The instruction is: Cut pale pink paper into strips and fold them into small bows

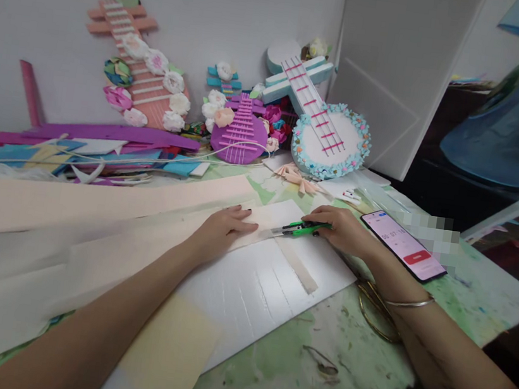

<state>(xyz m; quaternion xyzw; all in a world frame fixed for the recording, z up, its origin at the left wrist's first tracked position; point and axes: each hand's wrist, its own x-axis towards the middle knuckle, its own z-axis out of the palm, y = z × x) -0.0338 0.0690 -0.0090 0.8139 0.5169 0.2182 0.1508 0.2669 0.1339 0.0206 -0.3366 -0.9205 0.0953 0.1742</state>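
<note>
My right hand [343, 230] is closed round a green utility knife [305, 228], its blade pointing left over a white board [246, 295]. The blade tip meets the edge of a pale cream sheet [153, 238]. My left hand [223, 231] lies flat on that sheet with fingers stretched toward the blade. A narrow beige strip [296, 266] rests on the board below the knife, beside several thin cut lines. Under my left forearm is a pale yellow sheet [172, 349].
A phone [403, 245] showing a timer and gold-handled scissors [378, 312] lie to the right. Along the wall stand a peach instrument model [137, 70], a purple one [240, 131] and a white-and-blue one [329, 137]. Coloured foam scraps [104, 136] are piled back left.
</note>
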